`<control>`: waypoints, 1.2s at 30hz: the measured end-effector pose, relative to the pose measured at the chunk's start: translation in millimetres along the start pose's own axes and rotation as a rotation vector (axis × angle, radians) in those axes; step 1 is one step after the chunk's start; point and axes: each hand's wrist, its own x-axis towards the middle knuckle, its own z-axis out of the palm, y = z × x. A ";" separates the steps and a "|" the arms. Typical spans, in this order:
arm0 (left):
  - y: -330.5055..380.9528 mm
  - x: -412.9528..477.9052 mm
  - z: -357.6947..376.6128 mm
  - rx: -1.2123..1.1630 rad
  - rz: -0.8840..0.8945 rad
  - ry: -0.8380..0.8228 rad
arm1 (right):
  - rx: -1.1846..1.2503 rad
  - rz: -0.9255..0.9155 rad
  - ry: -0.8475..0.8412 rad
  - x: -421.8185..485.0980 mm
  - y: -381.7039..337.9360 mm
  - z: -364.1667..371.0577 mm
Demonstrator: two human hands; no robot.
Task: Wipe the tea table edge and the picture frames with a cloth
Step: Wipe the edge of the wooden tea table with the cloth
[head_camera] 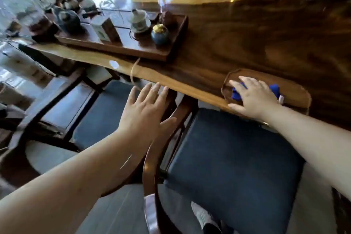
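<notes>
While your right hand (pixel 254 97) lies flat on the blue cloth (pixel 274 88), fingers spread and pressing it down rather than pinching it, you are at the edge-wiping step. The cloth sits on the near edge of the surface (pixel 256 40), at the right, mostly hidden under your palm. Your left hand (pixel 146 108) is open and holds nothing, fingers loosely together, hovering just short of the pale edge strip above the chair arm (pixel 152 157). To the far left a tray (pixel 133 43) carries the tea things, among them a blue jar (pixel 160 34) and a lidded cup (pixel 138 21); a cord (pixel 133 74) drops over the edge between the tray and your left hand. No picture frames show here, so that part looks undone. Next, I judge, you should slide the cloth left along the edge, keeping pressure even, and lift or skirt the cord so it does not snag and tug the tray.
</notes>
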 end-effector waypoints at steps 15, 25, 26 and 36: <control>29.7 47.7 40.5 0.003 0.061 0.019 | -0.096 -0.124 -0.028 17.7 45.0 21.7; 0.5 10.6 16.0 0.007 -0.036 0.034 | 0.100 -0.345 0.155 42.3 -56.1 -29.2; -11.4 -0.3 10.4 0.020 -0.060 0.048 | 0.123 -0.373 0.178 46.5 -74.3 -39.1; -140.1 -186.3 -54.4 0.141 -0.387 0.155 | 0.266 -0.732 0.367 37.4 -294.6 -151.0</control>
